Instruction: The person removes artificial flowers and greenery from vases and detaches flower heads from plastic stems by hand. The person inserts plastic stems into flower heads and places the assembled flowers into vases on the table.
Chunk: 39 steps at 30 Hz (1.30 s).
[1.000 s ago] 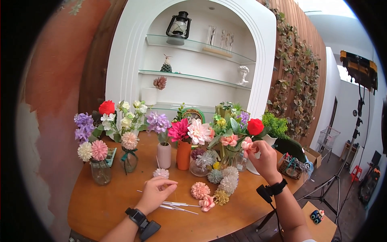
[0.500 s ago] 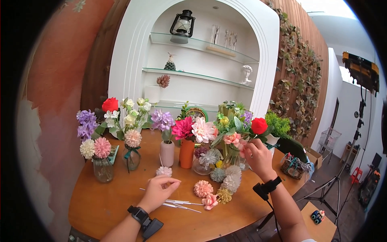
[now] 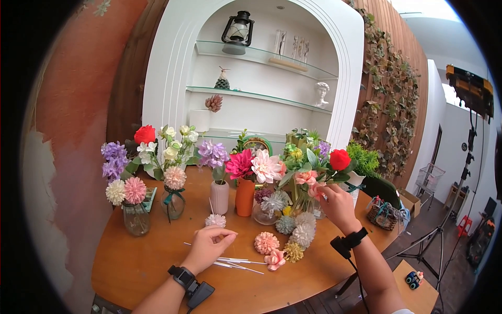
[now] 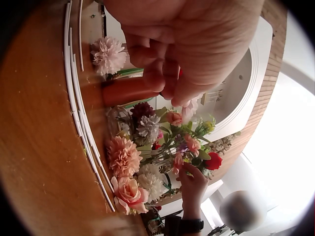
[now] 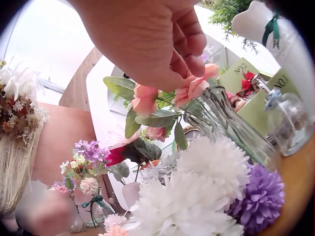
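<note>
At the right of the table, my right hand [image 3: 337, 208] pinches a pink artificial rose [image 5: 192, 91] between thumb and fingers, at the mouth of a ribbed glass vase [image 5: 236, 125]. The vase also holds green leaves, other pink roses [image 3: 306, 177] and a red rose [image 3: 340, 159]. My left hand [image 3: 208, 248] hovers over the near part of the table, its fingers loosely curled and nothing visible between them. Beneath and beside it lie several thin white sticks [image 3: 238, 263]. A loose pink rose head [image 3: 274, 259] and a peach pompom flower [image 3: 266, 243] lie to its right.
Two glass jars of flowers [image 3: 137, 220] stand at the left. A pink ribbed vase [image 3: 219, 198] and an orange vase [image 3: 244, 199] stand mid-table. White and grey pompom flowers [image 3: 303, 233] lie before the glass vase. A wicker basket [image 3: 383, 215] is at the right edge.
My right hand has lowered slightly with the pink rose, closer in among the vase's flowers. The left hand has stayed nearly in place. The head view has shifted a little.
</note>
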Motion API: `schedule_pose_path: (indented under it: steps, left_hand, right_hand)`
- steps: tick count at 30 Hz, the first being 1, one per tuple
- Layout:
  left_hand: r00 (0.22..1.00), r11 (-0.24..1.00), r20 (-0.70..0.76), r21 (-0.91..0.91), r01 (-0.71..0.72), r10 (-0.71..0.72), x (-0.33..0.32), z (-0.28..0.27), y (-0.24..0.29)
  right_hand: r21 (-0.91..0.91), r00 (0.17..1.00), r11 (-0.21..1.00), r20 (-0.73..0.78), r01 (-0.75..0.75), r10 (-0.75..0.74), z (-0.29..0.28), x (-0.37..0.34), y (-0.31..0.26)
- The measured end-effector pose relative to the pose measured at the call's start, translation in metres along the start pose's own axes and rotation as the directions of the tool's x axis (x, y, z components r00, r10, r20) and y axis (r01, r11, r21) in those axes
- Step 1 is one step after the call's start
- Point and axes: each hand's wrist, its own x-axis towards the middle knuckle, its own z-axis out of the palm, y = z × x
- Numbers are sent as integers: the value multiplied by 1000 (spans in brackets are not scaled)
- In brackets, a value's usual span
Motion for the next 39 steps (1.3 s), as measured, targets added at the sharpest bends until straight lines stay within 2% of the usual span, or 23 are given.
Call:
schedule_pose_path:
  steps: [6, 11, 13, 14, 15, 16, 18, 20, 21, 23, 25, 26, 28, 29, 31, 34, 36, 37, 39]
  left_hand:
    - [1000, 1000, -20, -4, -3, 3, 0, 0, 1]
    - [995, 997, -67, -35, -71, 68, 2, 1, -5]
    - [993, 997, -92, -28, -72, 69, 5, 1, -11]
    - [990, 997, -115, -26, -79, 75, 5, -1, -12]
    - [984, 999, -179, -39, -27, 19, 4, -3, -7]
    - [983, 1000, -183, -26, -16, 11, 5, -6, -7]
    - [961, 997, -264, -6, 79, -78, 7, -12, -11]
    - [954, 993, -277, 11, 119, -111, 7, -16, -9]
    - [952, 987, -267, 18, 159, -148, 8, -18, -12]
    - [948, 979, -257, 33, 203, -187, 8, -21, -17]
    - [980, 957, -155, 240, 161, -126, 7, -26, -21]
    - [979, 955, -157, 247, 165, -128, 7, -29, -22]
    - [990, 845, -59, 516, 143, -132, 7, -35, -23]
    - [989, 841, -62, 521, 146, -134, 7, -37, -21]
    - [982, 737, -17, 658, 154, -190, 6, -40, -14]
    - [975, 718, 2, 677, 162, -222, 4, -39, -7]
    - [975, 714, -6, 680, 166, -222, 4, -39, -7]
    - [976, 713, -12, 681, 167, -218, 5, -39, -7]
    - [975, 711, -31, 680, 181, -218, 6, -39, -6]
  right_hand:
    - [94, 998, 996, -64, -2, 8, -11, 1, -12]
    - [213, 996, 976, -87, 36, -18, -21, 3, -40]
    - [284, 990, 952, 55, 111, -132, -19, 0, -51]
    - [299, 990, 948, 55, 109, -131, -18, -1, -59]
    - [332, 972, 934, 145, 130, -187, -18, -2, -68]
    - [366, 942, 918, 229, 150, -246, -20, -2, -77]
    - [462, 886, 863, 287, 205, -364, -16, -4, -93]
    - [496, 818, 851, 408, 174, -406, -15, -7, -111]
    - [506, 819, 845, 403, 172, -408, -10, -8, -119]
    - [562, 735, 803, 457, 197, -501, 3, -11, -131]
    - [557, 728, 796, 441, 236, -525, 16, -13, -142]
    - [545, 717, 791, 430, 278, -548, 20, -14, -146]
    - [547, 702, 801, 471, 243, -534, 25, -8, -152]
    - [557, 707, 799, 471, 225, -527, 30, -5, -154]
    - [572, 711, 794, 470, 207, -523, 42, 5, -157]
    - [553, 738, 803, 443, 222, -509, 62, 24, -166]
    - [563, 793, 785, 341, 257, -504, 77, 36, -174]
    - [519, 759, 815, 415, 256, -502, 83, 41, -180]
    - [496, 745, 829, 444, 257, -497, 107, 41, -188]
